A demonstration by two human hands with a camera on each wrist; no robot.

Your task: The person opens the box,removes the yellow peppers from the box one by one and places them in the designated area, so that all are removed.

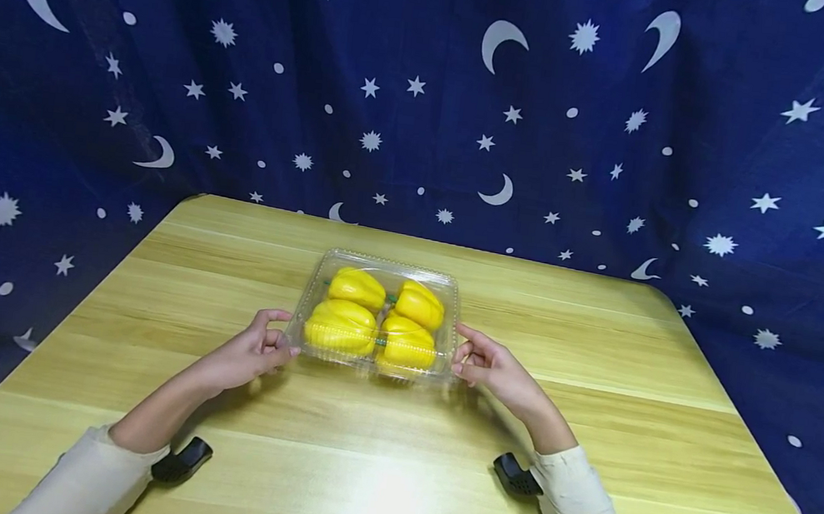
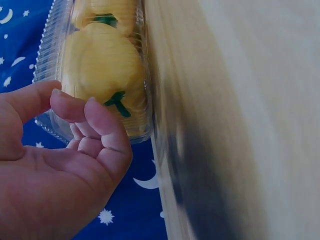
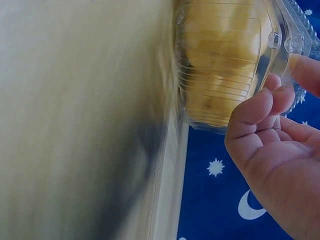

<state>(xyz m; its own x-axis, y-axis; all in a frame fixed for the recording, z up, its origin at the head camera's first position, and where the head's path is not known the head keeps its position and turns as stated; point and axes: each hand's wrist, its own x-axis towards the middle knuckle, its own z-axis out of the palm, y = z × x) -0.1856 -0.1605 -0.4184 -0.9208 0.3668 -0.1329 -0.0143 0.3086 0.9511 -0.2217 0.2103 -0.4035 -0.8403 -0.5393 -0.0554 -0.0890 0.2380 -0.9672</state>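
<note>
A clear plastic clamshell container (image 1: 381, 264) is at the middle of the table, with its lid down over several yellow bell peppers (image 1: 340, 326). Green stems show through the plastic in the left wrist view. At its left side my left hand (image 1: 259, 350) holds the rim near the front corner, fingers curled and thumb at the edge. My right hand (image 1: 494, 372) grips the opposite side in much the same way, its fingertips on the rim (image 3: 292, 47) in the right wrist view. Whether the container's base touches the table cannot be told.
The wooden table (image 1: 362, 444) reaches out on all sides of the container. A dark blue curtain (image 1: 423, 149) with white moons and stars hangs behind and beside it. Black wrist devices (image 1: 183, 461) are strapped at both sleeves.
</note>
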